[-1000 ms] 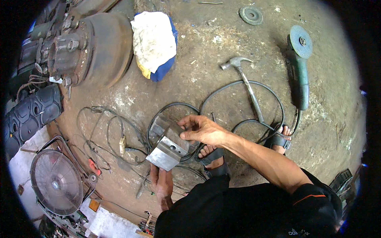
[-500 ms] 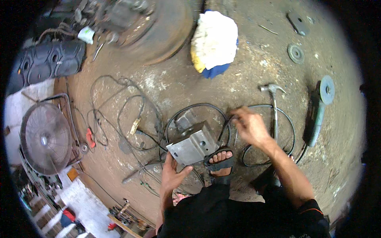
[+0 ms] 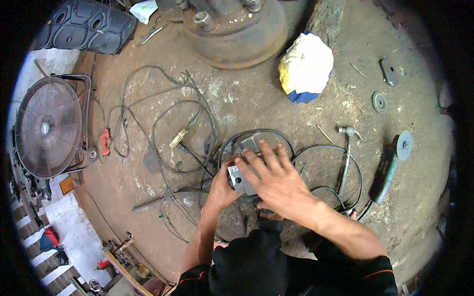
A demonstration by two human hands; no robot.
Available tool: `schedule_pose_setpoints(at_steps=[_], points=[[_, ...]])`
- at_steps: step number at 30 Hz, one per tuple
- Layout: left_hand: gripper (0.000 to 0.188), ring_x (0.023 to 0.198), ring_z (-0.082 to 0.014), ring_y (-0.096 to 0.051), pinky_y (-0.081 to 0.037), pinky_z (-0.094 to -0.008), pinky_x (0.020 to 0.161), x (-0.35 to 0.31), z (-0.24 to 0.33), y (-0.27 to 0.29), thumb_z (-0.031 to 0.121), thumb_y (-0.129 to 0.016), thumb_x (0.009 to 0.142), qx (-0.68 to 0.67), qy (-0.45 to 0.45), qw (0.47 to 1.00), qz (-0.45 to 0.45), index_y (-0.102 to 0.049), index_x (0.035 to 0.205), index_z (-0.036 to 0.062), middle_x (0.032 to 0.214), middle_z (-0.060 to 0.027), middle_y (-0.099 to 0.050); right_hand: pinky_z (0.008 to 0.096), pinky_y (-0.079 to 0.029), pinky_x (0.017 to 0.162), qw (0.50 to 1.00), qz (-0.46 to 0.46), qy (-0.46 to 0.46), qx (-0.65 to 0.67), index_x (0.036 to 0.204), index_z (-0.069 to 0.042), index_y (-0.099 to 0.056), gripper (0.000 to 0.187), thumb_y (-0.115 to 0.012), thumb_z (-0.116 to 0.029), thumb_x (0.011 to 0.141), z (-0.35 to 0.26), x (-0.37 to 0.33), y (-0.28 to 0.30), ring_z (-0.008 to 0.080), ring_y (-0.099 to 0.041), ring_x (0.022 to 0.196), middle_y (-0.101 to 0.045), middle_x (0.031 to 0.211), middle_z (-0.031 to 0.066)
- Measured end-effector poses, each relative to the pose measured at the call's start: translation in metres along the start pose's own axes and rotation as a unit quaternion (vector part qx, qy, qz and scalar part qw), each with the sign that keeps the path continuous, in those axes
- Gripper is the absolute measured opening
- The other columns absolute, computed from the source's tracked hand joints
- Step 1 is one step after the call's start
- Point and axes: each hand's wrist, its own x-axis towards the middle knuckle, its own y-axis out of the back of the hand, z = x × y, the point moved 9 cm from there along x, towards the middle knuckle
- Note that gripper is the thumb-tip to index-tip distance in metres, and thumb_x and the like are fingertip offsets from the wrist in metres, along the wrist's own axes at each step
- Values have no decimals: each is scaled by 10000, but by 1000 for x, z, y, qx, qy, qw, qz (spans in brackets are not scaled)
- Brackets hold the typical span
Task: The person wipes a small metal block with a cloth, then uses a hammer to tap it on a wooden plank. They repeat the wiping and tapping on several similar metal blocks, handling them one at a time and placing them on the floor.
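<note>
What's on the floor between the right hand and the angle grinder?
Head view: a claw hammer, a looped dark cable and what looks like a thin rod lie between the right hand and the angle grinder.

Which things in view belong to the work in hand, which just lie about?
In hand, apparently:
metal block
left hand at its side
right hand spread over it

Lying about, untouched:
hammer
angle grinder
loose disc
fan
white-and-blue bundle
</note>
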Motion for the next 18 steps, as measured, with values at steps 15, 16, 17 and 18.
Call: schedule_pose_setpoints(at_steps=[15, 16, 17, 18], points=[[844, 1218, -429, -638, -515, -475, 1041, -18, -12, -19, 308, -917, 730, -57, -33, 989, 133, -498, 1373, -42, 1302, -273, -635, 462, -519, 1027, 956, -18, -194, 220, 1393, 2, -521, 882, -932, -194, 637, 11, -4, 23, 372, -650, 1161, -642, 1271, 225], [908, 1187, -437, -637, -521, -477, 1013, -24, -4, -23, 364, -964, 683, -33, -50, 983, 175, -501, 1344, -52, 1264, -274, -627, 454, -521, 1026, 933, 12, -253, 256, 1393, 12, -512, 889, -936, -201, 642, 23, -14, 30, 361, -662, 1158, -649, 1260, 235], [933, 1175, -433, -635, -522, -476, 1000, -28, -3, -29, 375, -976, 665, -9, -36, 982, 184, -495, 1341, -51, 1253, -270, -620, 421, -522, 1006, 903, 12, -326, 281, 1393, 41, -486, 898, -931, -212, 655, 39, -27, 28, 301, -668, 1135, -665, 1201, 239], [957, 1164, -429, -634, -524, -476, 986, -30, -1, -36, 385, -989, 648, 15, -24, 982, 185, -488, 1338, -50, 1242, -266, -612, 396, -518, 986, 852, 29, -393, 345, 1379, 74, -483, 866, -918, -176, 674, 53, -41, 25, 258, -645, 1109, -663, 1191, 215]])
